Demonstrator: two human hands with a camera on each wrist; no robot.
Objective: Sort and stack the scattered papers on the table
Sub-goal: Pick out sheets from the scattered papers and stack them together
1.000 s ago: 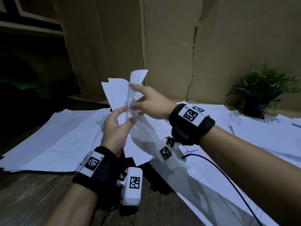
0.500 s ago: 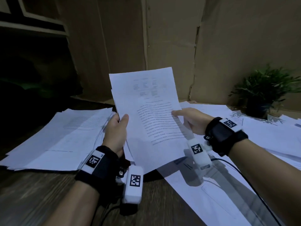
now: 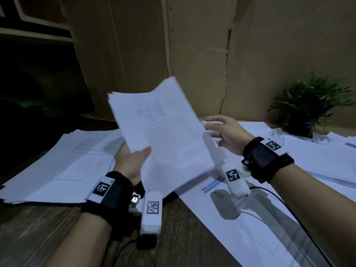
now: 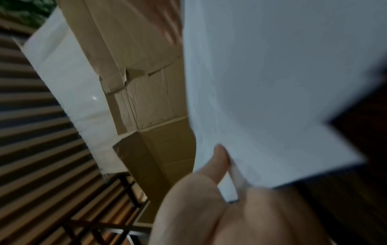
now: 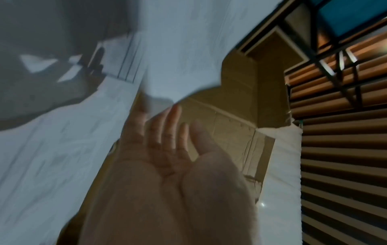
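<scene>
My left hand [image 3: 133, 160] grips a thin sheaf of white printed papers [image 3: 161, 132] by its lower left edge, thumb on top, and holds it tilted above the table. In the left wrist view the thumb [image 4: 217, 159] presses on the held papers [image 4: 282, 82]. My right hand [image 3: 221, 130] hovers just right of the sheaf with fingers spread and straight, holding nothing; the right wrist view shows its bare palm [image 5: 178, 157] beside the papers [image 5: 188, 41]. A stack of papers [image 3: 63, 166] lies on the table at the left. Scattered sheets [image 3: 250, 218] cover the right side.
A potted green plant [image 3: 308, 105] stands at the back right. Cardboard panels [image 3: 192, 54] form the wall behind the table. Dark wooden table surface [image 3: 183, 237] shows between my forearms. A black cable [image 3: 289, 209] runs over the sheets by my right wrist.
My right hand has let go of the sheaf and drawn away to the right, fingers spread. My left hand has swung the papers leftward and tilted them flatter.
</scene>
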